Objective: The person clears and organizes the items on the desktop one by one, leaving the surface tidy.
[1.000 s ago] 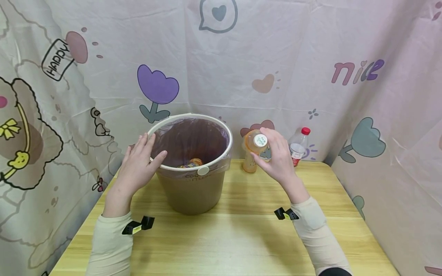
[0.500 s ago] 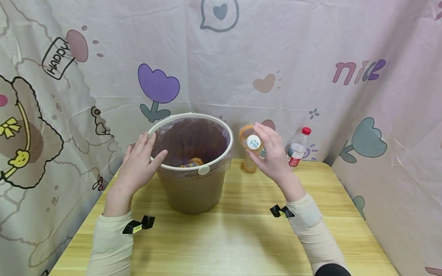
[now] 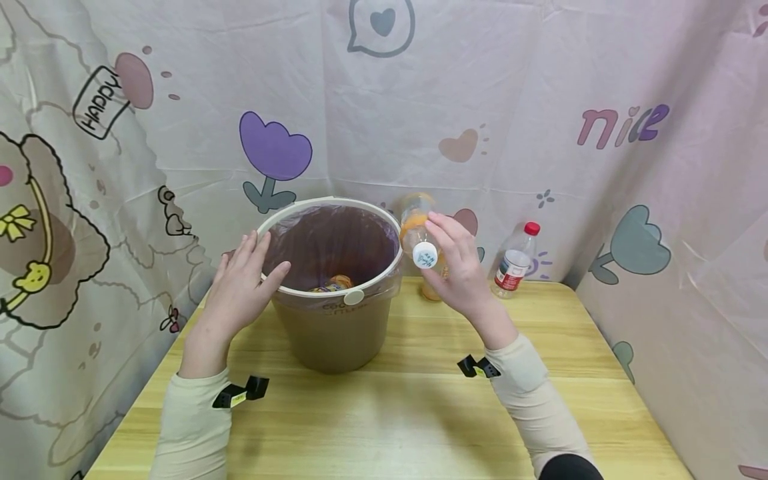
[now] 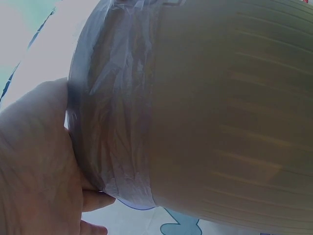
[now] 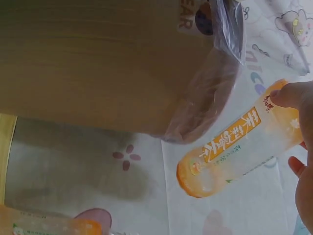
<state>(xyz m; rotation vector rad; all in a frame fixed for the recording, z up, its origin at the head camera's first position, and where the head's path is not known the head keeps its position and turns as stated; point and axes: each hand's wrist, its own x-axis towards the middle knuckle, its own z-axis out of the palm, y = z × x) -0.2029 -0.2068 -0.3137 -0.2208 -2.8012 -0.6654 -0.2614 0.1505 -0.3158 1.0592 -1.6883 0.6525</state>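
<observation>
My right hand (image 3: 465,283) grips a clear plastic drink bottle (image 3: 414,230) with an orange label and a white cap. The bottle is tilted, cap toward me, beside the right rim of a brown bin (image 3: 336,337). In the right wrist view, the bottle's orange base (image 5: 195,178) points away from the hand, close to the bin's liner (image 5: 205,98). At the bin's left rim rests my left hand (image 3: 237,287), fingers extended and thumb spread over the opening. The left wrist view shows its fingertips (image 4: 98,199) past the rim, by the liner.
Behind the right hand, a second orange bottle (image 3: 431,293) stands on the wooden table (image 3: 420,427), partly hidden. A red-capped bottle (image 3: 513,267) stands farther right, near the printed curtain (image 3: 384,113). Some orange and colourful items (image 3: 336,283) lie inside the bin.
My right hand has moved left with the bottle toward the bin, tipping the bottle further so its base points up and away. My left hand has stayed put.
</observation>
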